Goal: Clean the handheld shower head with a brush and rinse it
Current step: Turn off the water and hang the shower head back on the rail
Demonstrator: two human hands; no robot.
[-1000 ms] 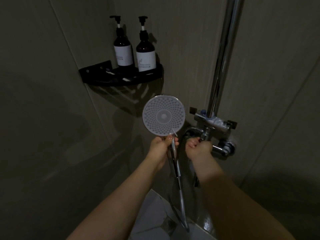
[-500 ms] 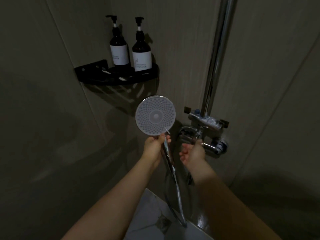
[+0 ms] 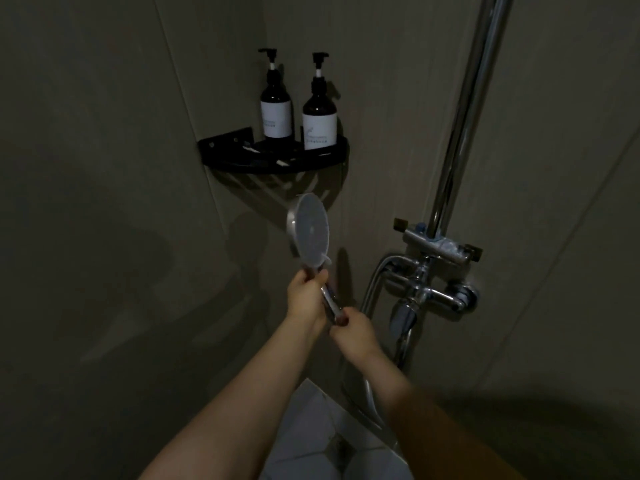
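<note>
The handheld shower head [image 3: 310, 231] is a round chrome head with a pale nozzle face, now turned edge-on so the face looks right. My left hand [image 3: 306, 296] is wrapped around the top of its chrome handle [image 3: 330, 304]. My right hand [image 3: 354, 332] grips the lower end of the same handle, just below the left hand. The metal hose [image 3: 367, 398] loops down from there toward the floor. No brush shows in either hand.
The chrome mixer tap [image 3: 427, 291] with its spout sits on the right wall, under a tall chrome riser pipe [image 3: 462, 112]. A black corner shelf [image 3: 277, 160] carries two dark pump bottles [image 3: 276, 109] [image 3: 319, 116]. Pale floor tiles [image 3: 311, 441] show below.
My right hand left the tap and took hold of the handle's lower end. The shower head turned from facing me to edge-on, face to the right.
</note>
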